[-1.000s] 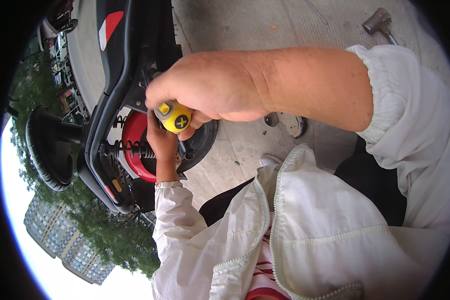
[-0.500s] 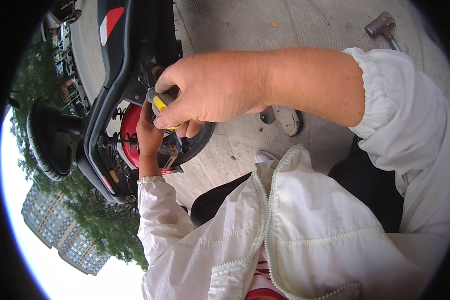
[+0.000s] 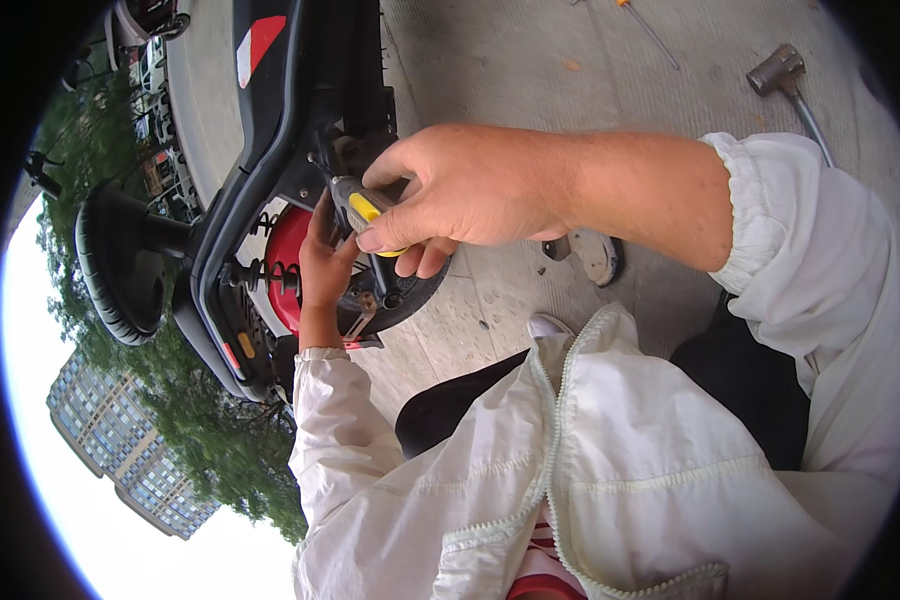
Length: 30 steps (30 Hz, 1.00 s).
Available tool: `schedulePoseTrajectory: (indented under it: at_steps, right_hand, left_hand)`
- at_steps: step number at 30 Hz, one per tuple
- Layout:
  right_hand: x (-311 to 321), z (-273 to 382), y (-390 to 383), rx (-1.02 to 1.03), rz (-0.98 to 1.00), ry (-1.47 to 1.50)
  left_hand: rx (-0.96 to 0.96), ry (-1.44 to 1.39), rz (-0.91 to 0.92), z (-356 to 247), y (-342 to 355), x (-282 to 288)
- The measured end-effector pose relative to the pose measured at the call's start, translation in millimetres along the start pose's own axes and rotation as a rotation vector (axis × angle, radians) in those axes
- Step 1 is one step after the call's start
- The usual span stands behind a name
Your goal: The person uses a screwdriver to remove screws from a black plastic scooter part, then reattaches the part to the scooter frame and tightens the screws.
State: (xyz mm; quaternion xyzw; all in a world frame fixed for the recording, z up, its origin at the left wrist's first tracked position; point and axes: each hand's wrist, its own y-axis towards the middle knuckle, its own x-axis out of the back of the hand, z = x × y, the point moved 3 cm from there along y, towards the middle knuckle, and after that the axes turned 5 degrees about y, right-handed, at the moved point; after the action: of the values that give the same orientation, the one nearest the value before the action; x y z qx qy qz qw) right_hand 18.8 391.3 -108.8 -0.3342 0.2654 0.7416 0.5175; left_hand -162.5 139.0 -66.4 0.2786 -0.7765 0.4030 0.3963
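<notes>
In my right hand (image 3: 450, 190) is a screwdriver (image 3: 366, 208) with a grey and yellow handle, its shaft pointing up and left at the dark frame of an electric scooter (image 3: 290, 110). Whether the tip sits in a screw is too small to tell. My left hand (image 3: 328, 270) is beside the scooter's rear wheel, just below the screwdriver. Its index finger reaches up and its thumb stands apart, with nothing visible between them; the other fingers are partly hidden. A red wheel hub (image 3: 288, 262) and a black coil spring (image 3: 270, 276) show next to this hand.
A hammer (image 3: 778, 70) with a metal handle lies on the paved ground (image 3: 530, 60) at the far right. Near the top edge lies another screwdriver (image 3: 650, 34) with an orange handle. A shoe (image 3: 596, 258) shows under my right forearm. The scooter's black seat (image 3: 120, 262) juts out at left.
The view has shifted, so the scooter and both hands appear further right. The orange-handled screwdriver now shows more. My right hand keeps its hold on the grey and yellow screwdriver.
</notes>
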Motion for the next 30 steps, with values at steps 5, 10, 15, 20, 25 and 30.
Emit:
schedulePoseTrajectory:
  at_steps: [5,10,15,20,25,30]
  right_hand:
    - [-2.1,3.6,-8.3,-0.027,-0.012,-0.035]
    - [-3.1,1.5,-5.9,-0.029,-0.019,-0.055]
    - [-2.2,0.3,-6.8,-0.044,-0.025,-0.078]
    - [-3.0,1.8,-9.2,-0.022,-0.022,-0.056]
    - [-2.0,-1.1,-5.0,-0.01,-0.005,-0.046]
    - [-2.2,-3.4,-1.7,-0.032,-0.003,-0.049]
  left_hand:
    - [0.029,0.029,-0.027,-11.9,-1.9,-2.1]
    - [0.009,0.047,-0.023,-6.5,-0.8,0.0]
    - [-0.003,0.03,-0.018,-6.7,-0.1,-1.5]
    - [-0.01,0.017,-0.016,-6.4,0.1,-1.3]
    - [-0.004,0.008,-0.008,-7.0,1.5,-0.7]
    - [-0.017,0.031,-0.023,-5.6,0.0,0.1]
